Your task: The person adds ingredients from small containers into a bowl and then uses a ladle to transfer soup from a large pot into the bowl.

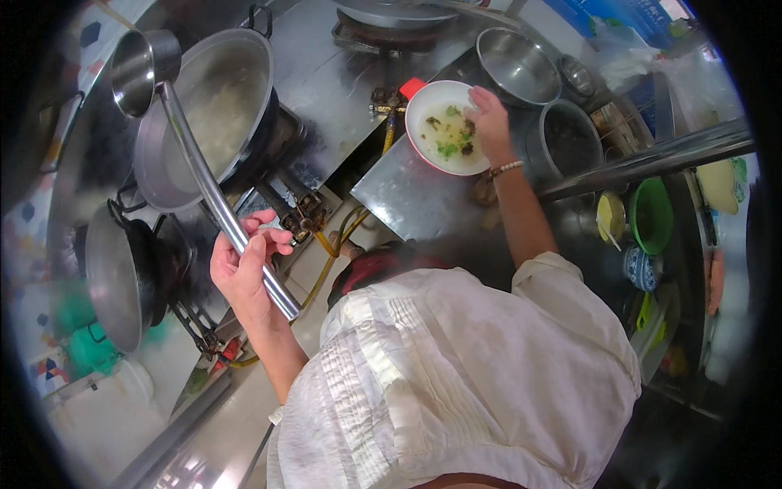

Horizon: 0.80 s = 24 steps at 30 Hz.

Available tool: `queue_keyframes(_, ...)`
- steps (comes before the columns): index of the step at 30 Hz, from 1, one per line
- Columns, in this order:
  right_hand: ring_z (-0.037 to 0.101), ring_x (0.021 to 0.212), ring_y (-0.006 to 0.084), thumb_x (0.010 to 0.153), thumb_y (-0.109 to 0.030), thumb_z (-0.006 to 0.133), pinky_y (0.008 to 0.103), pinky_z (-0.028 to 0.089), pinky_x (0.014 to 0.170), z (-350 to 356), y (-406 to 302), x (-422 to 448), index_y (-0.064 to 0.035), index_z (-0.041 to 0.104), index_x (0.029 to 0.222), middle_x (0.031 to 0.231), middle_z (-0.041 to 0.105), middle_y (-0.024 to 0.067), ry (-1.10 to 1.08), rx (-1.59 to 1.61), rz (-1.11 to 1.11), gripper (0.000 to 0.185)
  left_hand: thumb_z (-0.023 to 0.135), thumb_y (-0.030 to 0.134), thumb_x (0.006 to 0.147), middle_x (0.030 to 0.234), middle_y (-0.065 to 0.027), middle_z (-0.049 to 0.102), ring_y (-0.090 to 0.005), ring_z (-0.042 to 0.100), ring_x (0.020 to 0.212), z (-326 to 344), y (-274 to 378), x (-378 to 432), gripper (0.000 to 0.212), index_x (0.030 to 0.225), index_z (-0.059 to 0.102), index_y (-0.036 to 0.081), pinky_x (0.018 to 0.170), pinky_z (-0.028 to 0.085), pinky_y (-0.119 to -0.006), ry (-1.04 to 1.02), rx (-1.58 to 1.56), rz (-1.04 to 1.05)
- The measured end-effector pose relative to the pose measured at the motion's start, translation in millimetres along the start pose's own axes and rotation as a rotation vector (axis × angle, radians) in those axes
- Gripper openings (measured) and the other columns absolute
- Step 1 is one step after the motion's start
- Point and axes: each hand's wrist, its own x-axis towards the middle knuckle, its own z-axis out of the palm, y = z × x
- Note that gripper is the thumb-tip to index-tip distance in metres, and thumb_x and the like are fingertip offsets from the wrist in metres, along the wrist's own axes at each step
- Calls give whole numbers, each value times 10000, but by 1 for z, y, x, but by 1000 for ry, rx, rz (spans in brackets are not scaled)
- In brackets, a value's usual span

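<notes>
My left hand (244,260) grips the long metal handle of a stainless steel ladle (195,150). The ladle's deep cup is raised at the upper left, across the rim of a large wok (267,67) that holds cloudy, steaming liquid. At the right rim of a white bowl (421,110) with a red handle is my right hand (490,119), its fingers over the edge. Whether they pinch something or touch the rim is unclear. Pale broth (449,131) with green herbs and dark bits lies in the bowl, which stands on a metal counter (397,189).
A second wok (110,275) sits on a burner at the left. Gas valves (305,214) and a yellow hose (324,269) run along the stove front. Metal bowls (519,67) and a deep pot (568,137) stand right of the white bowl. A metal rail (654,159) crosses at the right, near a green bowl (650,214).
</notes>
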Motion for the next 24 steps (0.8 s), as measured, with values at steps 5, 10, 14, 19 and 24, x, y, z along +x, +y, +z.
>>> queue_keyframes(5,571,606,138,847,-149,461,232,440,607,9,-47,-20,-3,582,887,710,606,60,-198,333,232,195,550,40,785,950,-221,563,-224,610,696,6,1,3,182,924,511,-70,590,508,-296,18,18,-7)
queue_keyframes(10,560,641,120,903,-220,434,259,480,583,91,-148,-107,-40,494,1021,795,565,55,-841,407,435,223,513,18,808,987,-227,557,-279,616,828,19,-13,16,153,933,496,-68,725,517,-344,-48,-59,72)
queue_keyframes(14,549,832,115,921,-287,414,275,474,730,149,-170,-154,-37,432,1139,972,536,66,-1104,727,701,332,489,-10,810,1039,-236,533,-282,604,869,41,-13,14,142,942,477,-62,762,502,-347,-30,-170,97)
queue_keyframes(19,413,1036,64,915,-209,433,233,376,865,158,-185,-176,-64,386,1201,1114,456,22,-1226,862,399,324,483,-1,819,1001,-232,548,-220,609,729,48,-8,19,129,932,464,-59,628,515,-303,45,-107,163)
queue_keyframes(24,531,885,176,847,-72,470,299,416,790,147,-186,-160,-19,466,1014,955,544,93,-1283,349,-31,176,457,-5,827,941,-234,558,-158,543,491,43,-3,14,129,938,444,-70,415,459,-252,31,-150,130)
